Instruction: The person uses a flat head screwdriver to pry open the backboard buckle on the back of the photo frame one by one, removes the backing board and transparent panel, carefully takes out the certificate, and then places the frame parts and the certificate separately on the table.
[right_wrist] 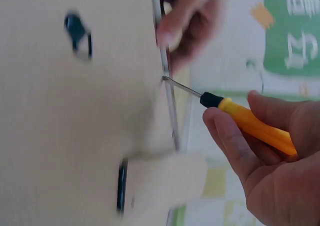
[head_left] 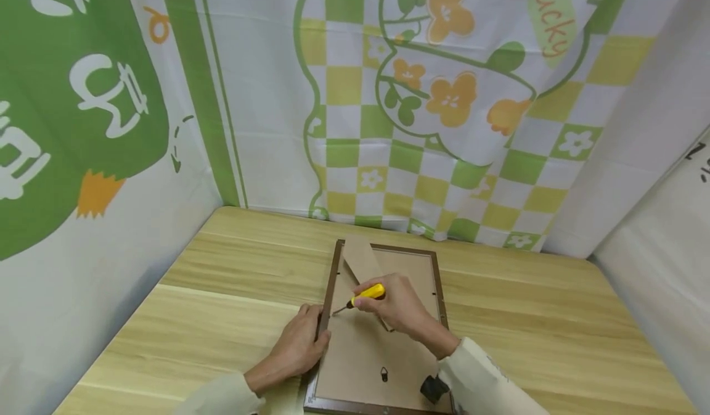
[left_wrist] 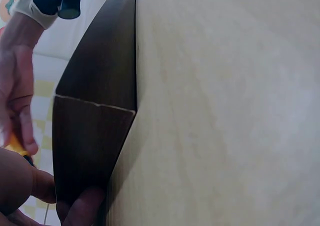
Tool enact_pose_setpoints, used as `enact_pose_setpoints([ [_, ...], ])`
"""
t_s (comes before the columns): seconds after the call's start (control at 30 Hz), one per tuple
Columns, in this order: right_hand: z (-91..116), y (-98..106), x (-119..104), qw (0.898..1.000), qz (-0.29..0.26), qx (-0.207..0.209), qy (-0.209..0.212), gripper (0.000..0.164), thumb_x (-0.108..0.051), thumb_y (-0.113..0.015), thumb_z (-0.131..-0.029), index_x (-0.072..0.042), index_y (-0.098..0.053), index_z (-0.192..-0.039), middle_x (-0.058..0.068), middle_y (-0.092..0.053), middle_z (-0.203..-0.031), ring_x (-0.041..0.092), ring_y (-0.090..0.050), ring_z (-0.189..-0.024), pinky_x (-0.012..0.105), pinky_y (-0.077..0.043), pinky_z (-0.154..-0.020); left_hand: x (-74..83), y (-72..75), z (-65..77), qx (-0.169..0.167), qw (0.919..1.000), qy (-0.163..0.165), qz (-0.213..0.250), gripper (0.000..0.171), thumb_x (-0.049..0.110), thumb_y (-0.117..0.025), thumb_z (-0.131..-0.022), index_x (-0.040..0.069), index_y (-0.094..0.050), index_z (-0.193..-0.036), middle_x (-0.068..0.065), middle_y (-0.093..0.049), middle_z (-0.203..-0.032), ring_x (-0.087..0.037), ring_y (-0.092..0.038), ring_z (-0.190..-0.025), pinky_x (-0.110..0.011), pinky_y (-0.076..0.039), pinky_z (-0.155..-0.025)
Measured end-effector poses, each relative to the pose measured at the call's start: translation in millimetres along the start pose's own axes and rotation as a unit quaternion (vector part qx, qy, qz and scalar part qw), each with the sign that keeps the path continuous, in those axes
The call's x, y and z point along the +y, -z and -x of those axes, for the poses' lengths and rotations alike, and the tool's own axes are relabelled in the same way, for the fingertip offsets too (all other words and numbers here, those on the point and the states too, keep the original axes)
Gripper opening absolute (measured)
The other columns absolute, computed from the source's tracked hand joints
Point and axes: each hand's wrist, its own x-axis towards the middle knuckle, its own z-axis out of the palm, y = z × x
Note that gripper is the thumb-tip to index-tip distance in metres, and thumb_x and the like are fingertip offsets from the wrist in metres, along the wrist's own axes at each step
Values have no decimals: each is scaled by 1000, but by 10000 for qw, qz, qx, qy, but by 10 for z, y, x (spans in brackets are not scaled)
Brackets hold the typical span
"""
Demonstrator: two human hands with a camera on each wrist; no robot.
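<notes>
A picture frame (head_left: 331, 291) with a dark brown rim lies face down, its beige backing board (head_left: 355, 353) upward. My right hand (head_left: 402, 304) pinches a screwdriver (right_wrist: 260, 128) by its yellow handle. The metal tip meets the seam between board and rim on the left side; whether it touches a metal tab there is too small to tell. My left hand (head_left: 299, 344) grips the frame's left side, thumb near the top of the rim and fingers along the outer edge. In the left wrist view the dark frame corner (left_wrist: 95, 106) hides part of those fingers.
A beige easel leg (head_left: 363, 261) lies slanted over the upper part of the board. Lower down sits a small hanging hook (head_left: 384, 374). A black wrist device (head_left: 434, 389) is at the right sleeve. The wooden table (head_left: 222, 304) meets printed curtains (head_left: 266, 125) behind.
</notes>
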Motion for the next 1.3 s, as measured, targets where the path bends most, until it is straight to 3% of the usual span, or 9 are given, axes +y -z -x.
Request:
enact_pose_setpoints([
  [0.17, -73, 207, 277, 9951, -770, 158, -592, 20, -21, -71, -80, -16, -72, -99, 3, -69, -102, 12, -61, -83, 29, -53, -72, 9, -4, 5, -21, 10000, -43, 4, 47, 14, -62, -84, -9, -49, -123, -17, -54, -110, -23, -57, -93, -39, -50, -81],
  [0.27, -134, 241, 394, 9916, -1000, 405, -709, 20, -21, -72, -79, -17, -72, -98, 3, -69, -103, 13, -63, -87, 29, -54, -74, 14, -2, 5, -15, 10000, -46, 20, 47, 14, -61, -84, -9, -48, -123, -18, -54, -112, -27, -57, -97, -41, -50, -84],
  [0.73, -391, 170, 578, 9842, -1002, 923, -1130, 23, -21, -72, -79, -16, -72, -101, 1, -68, -104, 14, -60, -90, 25, -52, -71, 30, -46, 24, -27, 9999, 27, 102, 46, 14, -60, -85, -6, -48, -125, -15, -55, -111, -25, -58, -97, -41, -50, -84],
  [1.0, -456, 146, 636, 9821, -1094, 820, -1297, 20, -24, -71, -79, -21, -72, -99, 0, -68, -104, 16, -59, -96, 27, -51, -78, 22, -31, 34, -9, 10000, -5, 96, 47, 14, -61, -85, -7, -48, -125, -17, -54, -114, -28, -58, -99, -40, -50, -85],
  [1.2, -523, 147, 738, 9793, -1618, 450, -1132, 23, -21, -72, -79, -14, -71, -101, 4, -68, -105, 14, -63, -93, 27, -51, -82, 3, -4, 39, -53, 9999, -8, 96, 48, 15, -62, -84, -7, -48, -125, -18, -55, -115, -30, -58, -100, -42, -51, -84],
  [1.3, -553, 130, 793, 9730, -1999, 254, -1125, 23, -19, -71, -80, -11, -70, -102, 4, -68, -104, 14, -63, -94, 27, -50, -84, 3, 25, 33, -73, 9999, -20, 92, 48, 15, -63, -84, -7, -49, -124, -18, -56, -114, -32, -58, -101, -44, -50, -85],
])
